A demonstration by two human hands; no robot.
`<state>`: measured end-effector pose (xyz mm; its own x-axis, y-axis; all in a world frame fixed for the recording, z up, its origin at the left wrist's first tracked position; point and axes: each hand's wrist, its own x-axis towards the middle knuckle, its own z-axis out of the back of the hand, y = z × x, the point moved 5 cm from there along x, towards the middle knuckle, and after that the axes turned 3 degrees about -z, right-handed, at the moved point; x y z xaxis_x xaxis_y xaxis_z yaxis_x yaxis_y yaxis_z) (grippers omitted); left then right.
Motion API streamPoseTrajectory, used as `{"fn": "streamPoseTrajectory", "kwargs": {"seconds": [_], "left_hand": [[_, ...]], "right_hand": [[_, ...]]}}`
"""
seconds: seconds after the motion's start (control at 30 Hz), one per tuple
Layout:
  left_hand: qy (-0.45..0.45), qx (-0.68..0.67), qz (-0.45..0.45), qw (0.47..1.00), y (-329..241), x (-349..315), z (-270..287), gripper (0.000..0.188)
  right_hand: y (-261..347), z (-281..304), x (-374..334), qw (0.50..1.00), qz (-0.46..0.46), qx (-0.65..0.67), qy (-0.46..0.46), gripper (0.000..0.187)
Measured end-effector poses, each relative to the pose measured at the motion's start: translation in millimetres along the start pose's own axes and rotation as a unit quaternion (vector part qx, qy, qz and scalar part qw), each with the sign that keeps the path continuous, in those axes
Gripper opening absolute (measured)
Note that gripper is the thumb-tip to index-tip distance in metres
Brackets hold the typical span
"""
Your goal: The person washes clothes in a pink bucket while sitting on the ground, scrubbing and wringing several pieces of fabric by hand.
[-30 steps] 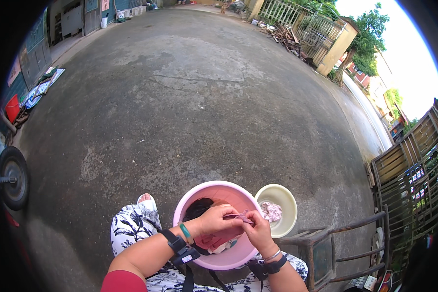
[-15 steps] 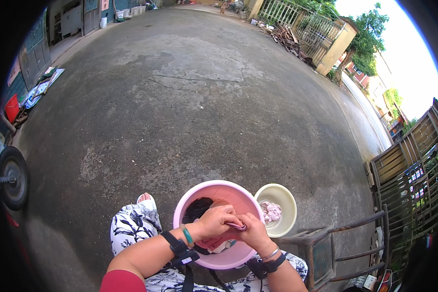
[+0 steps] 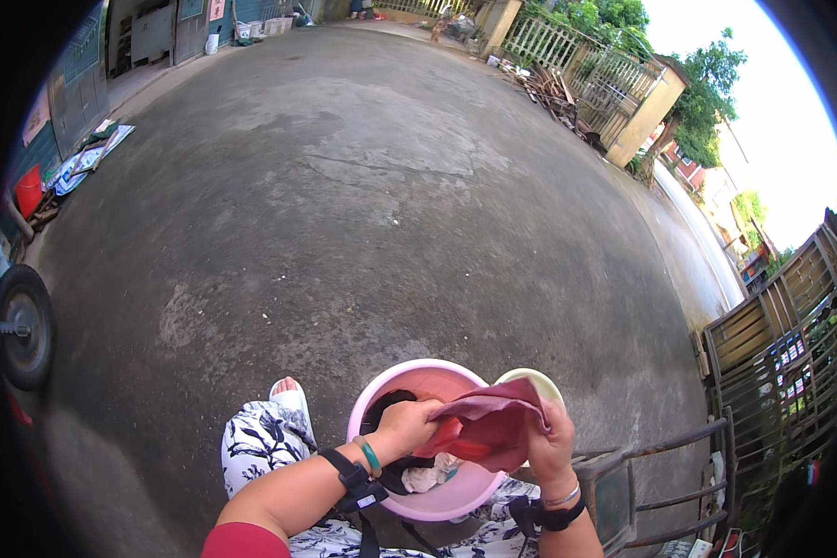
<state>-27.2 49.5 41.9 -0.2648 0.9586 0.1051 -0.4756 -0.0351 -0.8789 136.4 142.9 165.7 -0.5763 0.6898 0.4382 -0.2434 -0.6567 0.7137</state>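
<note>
A dusty-pink piece of cloth with a brighter red area (image 3: 493,420) is stretched out between my two hands. My left hand (image 3: 407,428) is closed on its left end, over the pink basin (image 3: 418,366). At the right, my right hand (image 3: 552,441) grips the other end, raised a little higher. Inside the basin lie dark cloth (image 3: 381,405) and a whitish crumpled cloth (image 3: 430,474). Just beyond the stretched cloth stands a cream-coloured tub (image 3: 536,376), mostly hidden by the cloth and my right hand.
A worn wooden chair (image 3: 679,453) stands close on my right, with a slatted wooden fence (image 3: 781,335) behind it. My sandalled foot (image 3: 291,398) is left of the basin. A wheel (image 3: 23,327) and a red bucket (image 3: 29,191) are at the far left.
My hands have moved apart, the right one up and to the right, spreading the bunched cloth. The cream tub is now mostly covered. The view has shifted slightly.
</note>
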Motion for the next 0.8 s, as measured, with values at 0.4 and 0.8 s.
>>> {"fn": "streamPoseTrajectory", "kwargs": {"seconds": [0.4, 0.8], "left_hand": [[0.052, 0.134, 0.059, 0.988, 19, -22, -12, 0.043], [0.154, 0.153, 0.077, 0.973, 20, -27, -16, 0.031]], "right_hand": [[-221, -185, -64, 0.886, -0.240, -0.153, 0.366, 0.041], [-264, -264, -123, 0.769, -0.338, -0.257, 0.478, 0.060]]}}
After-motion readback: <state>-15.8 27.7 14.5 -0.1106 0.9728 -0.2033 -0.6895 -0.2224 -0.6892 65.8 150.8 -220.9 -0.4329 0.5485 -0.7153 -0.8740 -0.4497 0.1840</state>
